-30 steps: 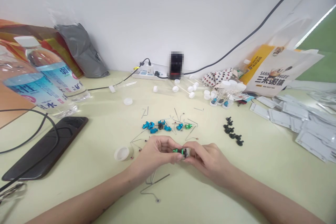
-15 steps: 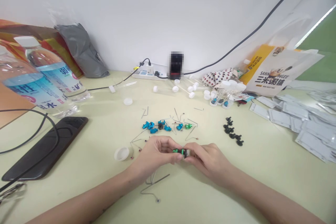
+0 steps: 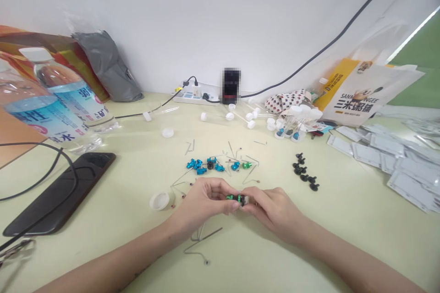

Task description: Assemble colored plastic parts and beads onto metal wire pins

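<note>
Between my hands is a small green and black cylindrical part (image 3: pixel 235 198), held just above the table. The fingertips of my left hand (image 3: pixel 209 198) pinch its green end. My right hand (image 3: pixel 270 206) closes on its other end, where a black ring and a pale piece show; the fingers hide the rest. Beyond my hands lie several blue metal parts (image 3: pixel 201 170), a black part (image 3: pixel 210 165) and a green part (image 3: pixel 246 165). Thin bent metal rods (image 3: pixel 202 241) lie around my left wrist, and a white cap (image 3: pixel 159 201) sits to its left.
Several black knob-like pieces (image 3: pixel 304 177) lie to the right. Clear tubes with white caps (image 3: pixel 250 124) are at the back, near a power strip (image 3: pixel 192 97). A phone (image 3: pixel 62 192) and water bottles (image 3: pixel 75 87) stand left; flat white packets (image 3: pixel 388 146) and a paper bag (image 3: pixel 360 96) right.
Both hands stay in place around the green and black part. The black ring at its right end looks slightly turned; nothing else has visibly moved.
</note>
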`<state>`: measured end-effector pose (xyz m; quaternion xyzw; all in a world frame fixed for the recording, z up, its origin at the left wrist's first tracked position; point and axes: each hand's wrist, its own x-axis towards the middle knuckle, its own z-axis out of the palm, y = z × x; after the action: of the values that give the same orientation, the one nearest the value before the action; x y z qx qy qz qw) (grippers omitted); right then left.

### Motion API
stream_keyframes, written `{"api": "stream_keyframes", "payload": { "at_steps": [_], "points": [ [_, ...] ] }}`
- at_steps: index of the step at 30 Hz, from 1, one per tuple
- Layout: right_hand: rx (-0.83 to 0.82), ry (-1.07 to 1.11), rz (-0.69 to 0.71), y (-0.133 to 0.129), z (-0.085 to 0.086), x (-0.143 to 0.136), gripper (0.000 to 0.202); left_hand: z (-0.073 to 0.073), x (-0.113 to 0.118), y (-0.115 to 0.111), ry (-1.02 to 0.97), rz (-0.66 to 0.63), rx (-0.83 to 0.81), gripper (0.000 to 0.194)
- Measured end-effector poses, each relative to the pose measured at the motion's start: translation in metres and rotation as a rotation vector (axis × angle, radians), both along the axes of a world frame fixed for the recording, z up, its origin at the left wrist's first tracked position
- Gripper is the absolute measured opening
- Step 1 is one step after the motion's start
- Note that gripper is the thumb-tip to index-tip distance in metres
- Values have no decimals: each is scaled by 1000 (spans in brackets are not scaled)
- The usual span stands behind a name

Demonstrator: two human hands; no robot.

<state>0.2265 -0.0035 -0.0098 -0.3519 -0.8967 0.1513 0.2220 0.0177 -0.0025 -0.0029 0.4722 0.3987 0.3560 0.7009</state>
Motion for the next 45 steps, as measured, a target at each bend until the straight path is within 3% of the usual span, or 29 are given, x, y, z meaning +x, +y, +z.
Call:
{"api": "stream_keyframes", "payload": {
  "at_steps": [20,45],
  "points": [
    [-12,-22,-13,0,-2,0,20,-10,0,3,-23,-23,-1,21],
    [52,3,2,-1,-3,1,21,-5,0,3,3,-18,-22,21]
  ]
}}
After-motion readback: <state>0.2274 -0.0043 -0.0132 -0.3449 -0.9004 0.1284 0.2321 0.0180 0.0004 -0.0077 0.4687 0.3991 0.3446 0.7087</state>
